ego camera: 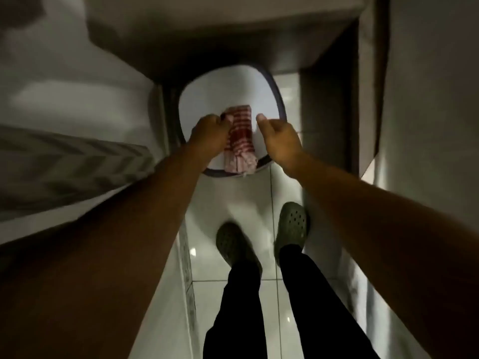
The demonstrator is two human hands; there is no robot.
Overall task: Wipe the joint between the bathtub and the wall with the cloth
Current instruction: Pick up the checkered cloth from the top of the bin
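Observation:
A red and white checked cloth (239, 137) hangs over the near rim of a white round basket with a dark rim (278, 99) on the floor ahead. My left hand (210, 132) pinches the cloth's upper left edge. My right hand (278, 139) hovers just right of the cloth, fingers curled, thumb out, holding nothing. The bathtub (64, 104) runs along the left side, white and blurred; its joint with the wall cannot be made out.
My two feet in grey-green clogs (293, 226) stand on the glossy white tiled floor (233, 294). A dark cabinet or door edge (337, 99) stands to the right, and a grey wall (427, 99) closes the narrow passage.

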